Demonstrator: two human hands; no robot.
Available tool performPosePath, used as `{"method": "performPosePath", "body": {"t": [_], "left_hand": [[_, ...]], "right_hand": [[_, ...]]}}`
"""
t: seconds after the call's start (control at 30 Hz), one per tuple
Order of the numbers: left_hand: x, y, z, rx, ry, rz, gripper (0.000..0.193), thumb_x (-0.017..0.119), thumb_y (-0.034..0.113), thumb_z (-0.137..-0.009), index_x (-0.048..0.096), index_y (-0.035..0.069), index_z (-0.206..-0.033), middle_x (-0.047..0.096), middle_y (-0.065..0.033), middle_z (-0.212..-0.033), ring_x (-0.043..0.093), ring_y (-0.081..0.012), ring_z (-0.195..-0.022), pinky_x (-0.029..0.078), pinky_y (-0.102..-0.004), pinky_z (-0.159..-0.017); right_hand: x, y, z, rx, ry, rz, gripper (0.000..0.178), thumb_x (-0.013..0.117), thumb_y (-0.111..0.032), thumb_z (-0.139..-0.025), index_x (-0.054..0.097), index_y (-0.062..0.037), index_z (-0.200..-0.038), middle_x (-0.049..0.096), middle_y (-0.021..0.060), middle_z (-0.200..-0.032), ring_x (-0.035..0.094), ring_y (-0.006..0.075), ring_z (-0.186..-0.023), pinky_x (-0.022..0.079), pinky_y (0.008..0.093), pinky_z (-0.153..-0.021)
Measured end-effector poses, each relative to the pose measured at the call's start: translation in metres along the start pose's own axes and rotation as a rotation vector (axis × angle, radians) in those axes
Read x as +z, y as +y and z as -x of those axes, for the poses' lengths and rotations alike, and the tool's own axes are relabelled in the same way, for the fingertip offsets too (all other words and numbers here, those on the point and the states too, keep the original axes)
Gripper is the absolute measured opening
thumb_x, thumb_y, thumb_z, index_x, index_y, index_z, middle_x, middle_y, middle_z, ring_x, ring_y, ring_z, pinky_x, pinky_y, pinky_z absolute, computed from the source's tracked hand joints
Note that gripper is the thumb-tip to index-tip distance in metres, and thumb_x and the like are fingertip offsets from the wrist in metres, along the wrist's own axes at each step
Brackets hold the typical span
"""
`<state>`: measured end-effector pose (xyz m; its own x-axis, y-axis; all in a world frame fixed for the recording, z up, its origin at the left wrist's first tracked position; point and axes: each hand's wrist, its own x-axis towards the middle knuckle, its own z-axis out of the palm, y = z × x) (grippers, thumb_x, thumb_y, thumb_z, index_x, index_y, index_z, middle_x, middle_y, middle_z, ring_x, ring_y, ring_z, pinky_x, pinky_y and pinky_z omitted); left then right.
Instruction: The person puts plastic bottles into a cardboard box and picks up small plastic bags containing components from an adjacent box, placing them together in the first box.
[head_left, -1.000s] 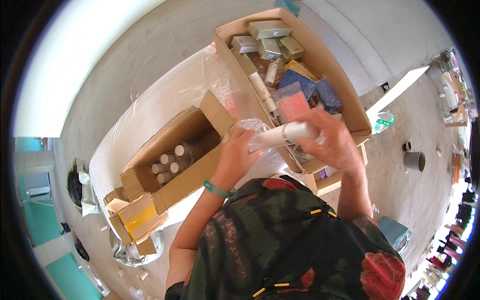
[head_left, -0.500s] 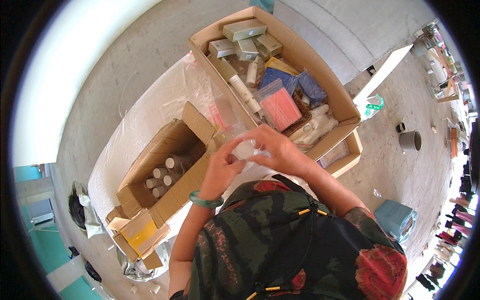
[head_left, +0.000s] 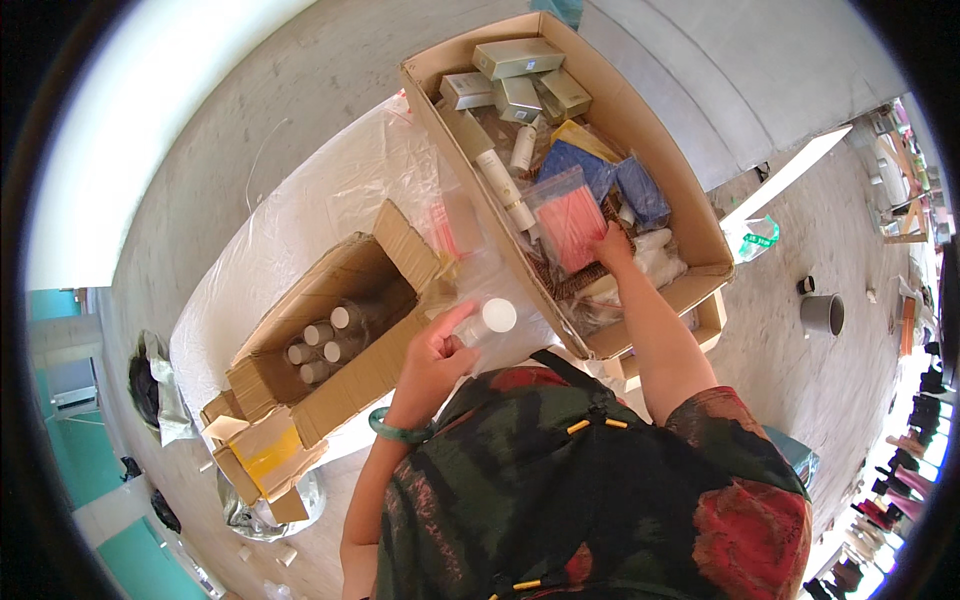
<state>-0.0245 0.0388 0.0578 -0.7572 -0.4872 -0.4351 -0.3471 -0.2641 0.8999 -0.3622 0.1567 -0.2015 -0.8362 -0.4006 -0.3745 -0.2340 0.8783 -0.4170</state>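
Note:
My left hand (head_left: 436, 352) is closed around a clear bottle with a white round cap (head_left: 498, 315), held above the plastic-covered surface in front of my body. My right hand (head_left: 615, 250) reaches into the large cardboard box (head_left: 455, 178). Its fingers dip down at the edge of a clear bag of pink items (head_left: 571, 228), over a brown wicker basket (head_left: 580, 282). The fingertips are partly hidden, so whether they grip anything does not show. Blue packets (head_left: 640, 190) and a white plastic bag (head_left: 655, 258) lie beside that hand.
To the left, an open cardboard carton (head_left: 385, 245) holds several white-capped bottles (head_left: 336, 350). Gold-coloured boxes (head_left: 518, 57) and white tubes (head_left: 505, 188) fill the large box's far end. A grey bucket (head_left: 822, 314) stands on the floor at right.
My right hand has left the bottle and moved up and right into the large box. The left hand keeps the bottle, its cap now tilted into fuller view.

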Motion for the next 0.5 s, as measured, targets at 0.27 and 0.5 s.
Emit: {"method": "performPosePath", "body": {"t": [0.27,0.5], "left_hand": [[0.001,0.0,-0.001,-0.075,0.033,0.007,0.054,0.058,-0.002,-0.079,0.046,0.0,-0.131,0.06,-0.0013,-0.095,0.047,-0.0037,-0.064,0.043,-0.0192,-0.06],[0.006,0.001,-0.012,-0.02,0.046,0.046,0.053,0.058,-0.001,-0.079,0.047,0.0,-0.131,0.06,-0.0015,-0.102,0.047,-0.0031,-0.063,0.043,-0.0192,-0.06]], "right_hand": [[0.006,0.013,0.008,-0.158,-0.04,-0.359,0.036,0.069,-0.016,-0.076,0.056,0.0002,-0.106,0.065,0.0142,-0.097,0.062,0.0282,-0.088,0.047,0.0354,-0.077],[-0.047,0.009,0.019,-0.091,-0.2,-1.088,0.021,0.06,-0.012,-0.088,0.059,-0.0028,-0.107,0.063,0.001,-0.095,0.057,0.0095,-0.081,0.046,0.0253,-0.073]]}}
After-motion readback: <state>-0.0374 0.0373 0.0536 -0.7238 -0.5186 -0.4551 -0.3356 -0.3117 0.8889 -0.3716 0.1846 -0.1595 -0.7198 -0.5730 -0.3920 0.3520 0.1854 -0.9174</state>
